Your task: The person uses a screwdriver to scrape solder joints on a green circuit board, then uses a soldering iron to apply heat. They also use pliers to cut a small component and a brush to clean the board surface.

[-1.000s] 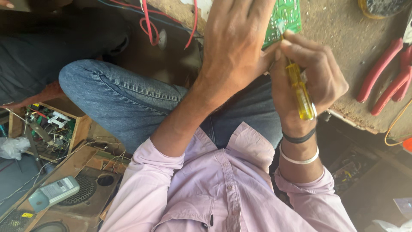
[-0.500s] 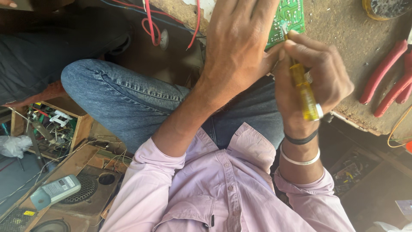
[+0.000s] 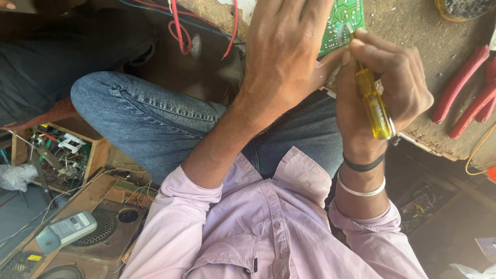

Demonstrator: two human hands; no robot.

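- Rough, dusty worktop (image 3: 413,46) fills the upper right of the view; below it are the person's jeans-clad knee (image 3: 139,119) and pale lilac shirt (image 3: 268,227).
- On the worktop, a green circuit board (image 3: 343,18) lies at the upper edge, partly hidden by the hands.
- Left hand (image 3: 287,51) reaches across and lies over the board with its back to the camera; its fingers are spread and flat rather than curled, and the thumb touches the board's lower edge.
- Right hand (image 3: 385,88) is closed around a screwdriver with a clear yellow handle (image 3: 374,106); its fingers wrap the handle, the butt end points towards the wrist, and the tip end meets the board just beside the left thumb.
- Black band and silver bangle (image 3: 361,188) sit on the right wrist.
- Red-handled pliers (image 3: 465,90) lie on the worktop well to the right of the hands.
- Red wires (image 3: 178,28) hang at the top left of the hands.
- Lower left, an open wooden box of electronic parts (image 3: 57,155) stands near a speaker grille (image 3: 106,227) with a small grey device (image 3: 64,231) lying on it.
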